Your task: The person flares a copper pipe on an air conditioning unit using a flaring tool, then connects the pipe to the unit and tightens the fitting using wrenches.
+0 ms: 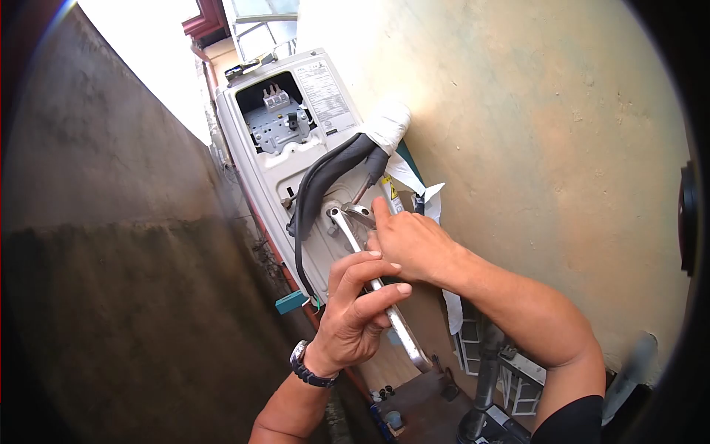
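Note:
My left hand (353, 314), with a watch on its wrist, is closed around a long metal wrench (399, 329). The wrench's upper end sits at a fitting on the side of the air conditioner outdoor unit (274, 177). My right hand (418, 244) is closed on a second wrench (360, 212), whose head lies beside the first one at the same fitting. Most of its handle is hidden by my fingers. A bare copper pipe (362, 191) runs from the fitting area up into black foam insulation (329, 177), which is wrapped in white tape (390, 127) higher up.
The unit's terminal compartment (277, 118) is uncovered. A black cable (299, 259) hangs down its side. A pale wall (547, 148) stands close on the right, a dark wall (126, 296) on the left. Far below are a white metal frame (521, 385) and a brown surface (425, 411).

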`<state>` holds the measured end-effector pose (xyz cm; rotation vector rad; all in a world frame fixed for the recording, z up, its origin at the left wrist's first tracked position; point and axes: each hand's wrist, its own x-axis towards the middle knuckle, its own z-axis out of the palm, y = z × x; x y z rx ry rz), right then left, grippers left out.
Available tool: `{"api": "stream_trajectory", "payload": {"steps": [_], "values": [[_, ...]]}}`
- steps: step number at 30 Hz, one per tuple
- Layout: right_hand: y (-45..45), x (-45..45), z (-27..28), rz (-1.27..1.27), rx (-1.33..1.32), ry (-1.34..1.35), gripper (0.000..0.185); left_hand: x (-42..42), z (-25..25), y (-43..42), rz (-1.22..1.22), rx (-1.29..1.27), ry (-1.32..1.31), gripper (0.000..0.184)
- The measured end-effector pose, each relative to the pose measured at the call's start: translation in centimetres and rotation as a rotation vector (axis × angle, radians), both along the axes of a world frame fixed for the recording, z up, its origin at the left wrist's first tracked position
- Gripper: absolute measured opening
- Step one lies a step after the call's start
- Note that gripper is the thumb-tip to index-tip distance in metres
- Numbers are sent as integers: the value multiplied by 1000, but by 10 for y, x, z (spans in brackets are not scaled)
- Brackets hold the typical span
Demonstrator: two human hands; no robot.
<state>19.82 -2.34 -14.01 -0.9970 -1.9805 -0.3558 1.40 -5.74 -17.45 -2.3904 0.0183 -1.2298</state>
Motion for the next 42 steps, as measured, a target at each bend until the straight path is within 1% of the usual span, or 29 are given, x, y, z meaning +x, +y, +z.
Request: {"api": "stream_trajectory", "payload": {"steps": [2,4,5,7,8,9,11,12,13,15,16,19,21,22,23,25,27,29,31,32,34,35,37,39,41,42], "values": [[3,2,0,-1,34,-42,43,0,2,-4,-13,35,19,57],[3,3,1,1,70,-88,43,5,5,-19,61,-35,40,72],[0,3,3,16,50,-83,42,7,3,-24,57,-33,38,72],[-2,1,4,28,28,-81,42,13,-4,-30,74,-114,8,81],[-1,-1,5,20,-2,-47,41,16,-5,-29,64,-89,-17,77],[-1,-2,5,12,-31,-14,40,15,-3,-28,61,-89,-19,77],[0,-4,6,-8,-41,-5,38,14,1,-23,66,8,36,75],[0,-5,7,-23,-54,7,36,19,2,-21,-50,-29,6,65],[0,-6,8,-30,-54,4,36,20,1,-22,-56,-29,2,65],[2,-7,10,5,-26,-86,35,22,1,-27,-120,-35,13,52],[4,-8,10,-2,-29,-87,35,26,3,-32,-126,-32,7,43],[7,-9,14,-51,4,-95,38,26,-8,-30,-119,-43,16,41],[3,-7,20,-43,-26,-116,27,29,-9,-27,-145,-43,-18,40],[2,-7,26,-72,-61,-172,34,31,-8,-26,-155,-25,-30,40],[-2,-8,37,-78,-70,-169,34,33,-7,-25,-165,-7,-42,40],[-17,-14,69,-232,-261,-463,32,35,-8,-22,-203,8,-68,41],[-45,-25,122,-351,-623,-707,27,35,-9,-21,-220,16,-89,42],[-52,-35,137,-444,-679,-702,26,37,-10,-20,-234,23,-103,43],[-60,-28,140,-476,-628,-757,27,38,-10,-19,-245,37,-113,44],[-60,-21,135,-481,-630,-750,27,38,-10,-19,-253,39,-117,45],[-59,1,112,-390,-534,-602,29,39,-10,-18,-259,35,-116,45],[-66,9,90,-308,-463,-360,28,39,-9,-18,-254,45,-120,46],[-27,22,26,-91,84,-172,26,39,-10,-18,-248,57,-127,46],[-6,9,-8,-44,136,39,26,40,-11,-17,-259,55,-140,47],[12,-2,-20,-44,111,96,23,42,-12,-15,-268,54,-144,49],[19,-6,-23,-16,170,134,22,43,-13,-13,-275,65,-152,50]]}}
